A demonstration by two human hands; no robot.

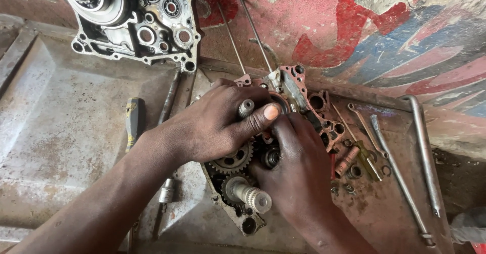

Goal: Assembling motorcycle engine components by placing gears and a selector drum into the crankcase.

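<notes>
Hands, two of them, work over one engine crankcase half [304, 99] lying on the rusty metal surface [66, 127]. Left hand [212, 125] lies over the case, its grip pressed together, thumb against the right hand's fingers, with one short shaft end [246, 107] poking up between its fingers. Right hand [298, 170] curls into the case; its fingertips are hidden, so its grip cannot be told. Just under the left grip sits one toothed gear [233, 160]; below the right grip rises one splined shaft [251, 197]. Two thin studs [258, 38] stand behind the grips. One second crankcase half [147, 26] lies farther off. One screwdriver [133, 120] rests left of the left hand, one socket [166, 190] below it.
</notes>
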